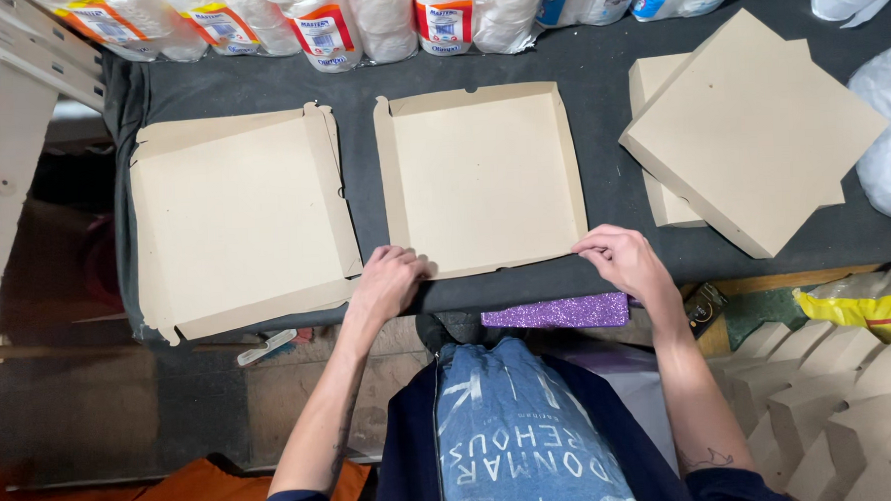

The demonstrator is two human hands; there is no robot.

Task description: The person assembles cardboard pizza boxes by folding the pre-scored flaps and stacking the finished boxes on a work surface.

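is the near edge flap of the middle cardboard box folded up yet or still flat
Still flat: the middle box has left, far and right walls raised, while its near flap lies on the dark table under the left hand and right hand.

Light even and fairly bright from overhead; pale flat cardboard box trays (pixel 483 180) well lit, casting thin soft shadows on dark grey table cloth (pixel 598 87). Near left floor dim. Focus sharp throughout; slight wide-angle bending at edges. Mild glare on plastic-wrapped rolls (pixel 378 21).

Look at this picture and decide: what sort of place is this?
Probably a small box-assembly workstation. Both hands, left hand and right hand, press the near flap of an open cardboard box; closed boxes are stacked to the right, with folded stock beside the table.
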